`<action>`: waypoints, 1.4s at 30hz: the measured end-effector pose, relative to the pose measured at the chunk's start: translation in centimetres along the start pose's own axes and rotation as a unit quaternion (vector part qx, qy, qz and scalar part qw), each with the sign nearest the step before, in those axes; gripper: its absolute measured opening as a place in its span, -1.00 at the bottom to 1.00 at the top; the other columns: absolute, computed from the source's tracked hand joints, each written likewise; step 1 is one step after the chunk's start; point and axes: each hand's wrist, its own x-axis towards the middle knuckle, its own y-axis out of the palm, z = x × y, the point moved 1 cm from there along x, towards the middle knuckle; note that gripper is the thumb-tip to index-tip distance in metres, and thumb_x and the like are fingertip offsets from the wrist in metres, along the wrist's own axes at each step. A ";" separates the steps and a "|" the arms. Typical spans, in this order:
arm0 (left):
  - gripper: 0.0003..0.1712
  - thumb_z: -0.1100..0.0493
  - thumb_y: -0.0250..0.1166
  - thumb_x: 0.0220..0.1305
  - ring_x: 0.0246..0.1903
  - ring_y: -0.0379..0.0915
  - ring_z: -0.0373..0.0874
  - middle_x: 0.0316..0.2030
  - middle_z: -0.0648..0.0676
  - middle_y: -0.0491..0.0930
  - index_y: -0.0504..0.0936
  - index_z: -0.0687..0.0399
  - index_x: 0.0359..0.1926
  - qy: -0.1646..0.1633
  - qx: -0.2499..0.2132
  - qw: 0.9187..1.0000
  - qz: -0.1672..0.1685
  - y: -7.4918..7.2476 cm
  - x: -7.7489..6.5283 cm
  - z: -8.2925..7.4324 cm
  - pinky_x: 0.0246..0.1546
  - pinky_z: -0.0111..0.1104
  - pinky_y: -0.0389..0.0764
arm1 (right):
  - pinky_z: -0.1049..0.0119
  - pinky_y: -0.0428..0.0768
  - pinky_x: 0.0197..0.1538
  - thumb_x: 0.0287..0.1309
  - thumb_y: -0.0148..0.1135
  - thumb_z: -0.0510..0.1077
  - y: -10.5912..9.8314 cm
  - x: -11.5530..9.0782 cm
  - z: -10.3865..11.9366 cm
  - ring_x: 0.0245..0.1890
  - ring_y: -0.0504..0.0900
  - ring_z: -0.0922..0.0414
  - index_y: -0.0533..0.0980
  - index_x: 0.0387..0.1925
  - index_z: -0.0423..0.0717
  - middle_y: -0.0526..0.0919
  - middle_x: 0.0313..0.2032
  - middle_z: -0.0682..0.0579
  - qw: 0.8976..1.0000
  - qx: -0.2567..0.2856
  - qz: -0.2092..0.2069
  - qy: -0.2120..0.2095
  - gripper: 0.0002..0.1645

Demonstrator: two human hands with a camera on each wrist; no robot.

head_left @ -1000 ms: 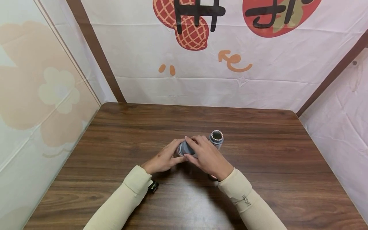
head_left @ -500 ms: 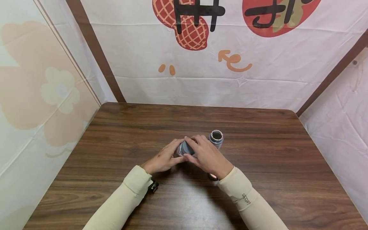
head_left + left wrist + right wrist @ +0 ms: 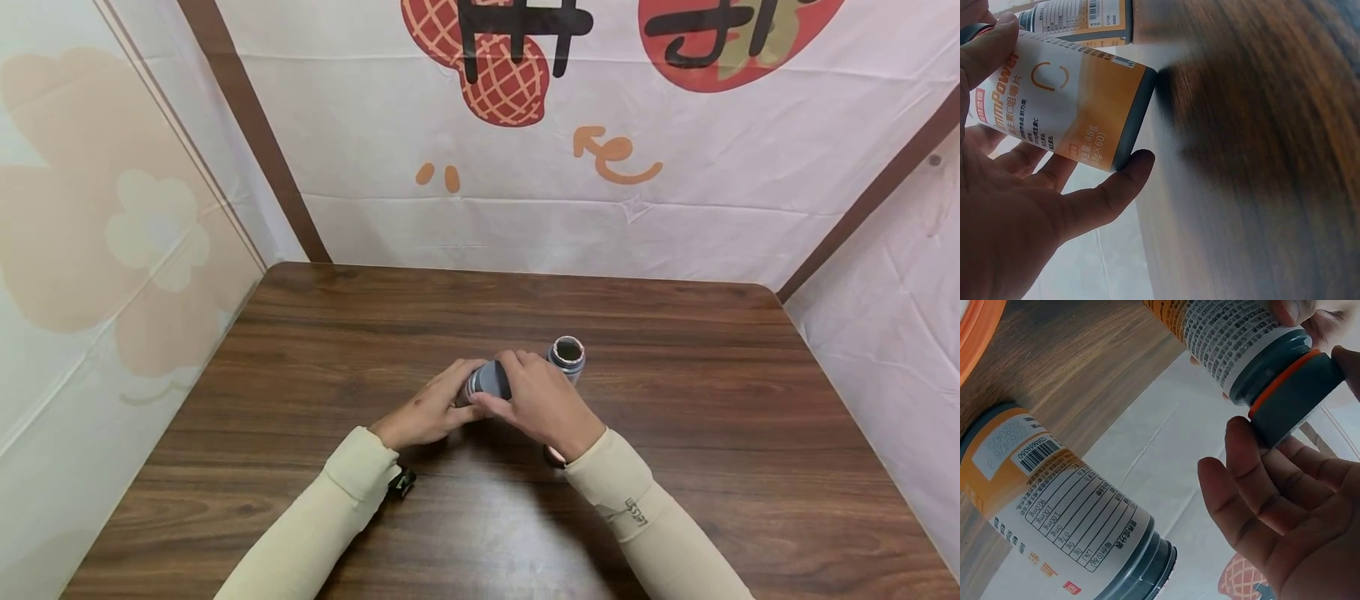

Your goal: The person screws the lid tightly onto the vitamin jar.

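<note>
So, over the bench (image 3: 712, 400), my left hand (image 3: 427, 410) and right hand (image 3: 543, 398) meet at the tilted bottle (image 3: 1060, 94), left fingers (image 3: 1113, 194) curled round it, its long axis slanting up to the nearer right fingers (image 3: 1247, 456), parted only by the cap (image 3: 1297, 399) they pinch.

Capped bottle (image 3: 1072, 100) left, second bottle (image 3: 1063, 500) on table (image 3: 697, 467), right

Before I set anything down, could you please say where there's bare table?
Free: right of the open bottle, left of the left hand, and the strip along the wall cloth. Crowded: around the right hand, the held bottle and the orange-rimmed piece.
</note>
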 end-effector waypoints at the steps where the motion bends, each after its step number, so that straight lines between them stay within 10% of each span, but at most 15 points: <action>1: -0.32 0.12 0.35 0.35 0.05 0.42 -0.04 0.18 0.11 0.39 0.29 0.05 0.40 0.000 0.001 1.000 0.000 0.0 0.0 0.0 0.05 -0.07 0.49 | 0.22 0.55 -0.35 0.18 0.38 0.23 0.0 0.0 0.0 -0.41 0.57 0.08 0.52 -0.16 -0.20 0.62 -0.35 -0.04 1.000 0.000 0.000 0.002 -0.43; 8: -0.32 0.16 0.35 0.35 0.03 0.42 -0.04 0.17 0.12 0.41 0.28 0.09 0.40 0.008 0.013 1.000 -0.005 -0.1 0.0 -0.1 0.05 -0.08 0.48 | 0.20 0.54 -0.44 0.13 0.37 0.32 -0.3 -0.1 0.0 -0.52 0.57 0.08 0.48 -0.18 -0.19 0.61 -0.45 -0.03 1.000 -0.013 0.004 0.006 -0.35; 14: -0.27 0.17 0.35 0.35 0.08 0.44 -0.02 0.18 0.15 0.41 0.24 0.09 0.44 0.011 0.014 1.000 -0.003 -0.1 -0.1 0.0 0.09 -0.06 0.48 | 0.05 0.61 -0.11 0.02 0.56 0.10 -0.8 -0.2 -0.5 -0.12 0.62 -0.11 0.42 0.30 -0.06 0.51 0.14 -0.15 0.995 -0.013 0.021 -0.095 -0.14; 19: -0.29 0.11 0.35 0.35 0.08 0.43 -0.02 0.21 0.13 0.38 0.26 0.01 0.43 0.001 -0.003 1.000 0.003 -0.2 -0.2 0.0 0.07 -0.08 0.49 | 0.07 0.59 -0.09 -0.05 0.56 -0.19 -0.8 -0.2 -0.6 -0.13 0.59 -0.08 0.45 0.24 -0.01 0.51 0.06 -0.08 0.989 -0.013 0.017 -0.149 -0.23; 42: -0.23 0.13 0.32 0.38 0.04 0.42 -0.04 0.21 0.13 0.38 0.18 0.04 0.49 -0.008 -0.005 1.000 0.006 -0.1 -0.3 -0.1 0.03 -0.09 0.49 | 0.20 0.61 -0.28 0.09 0.51 -0.04 -0.9 -0.3 0.2 -0.41 0.60 0.07 0.52 0.16 -0.16 0.55 -0.25 -0.09 0.998 0.004 0.026 -0.059 -0.37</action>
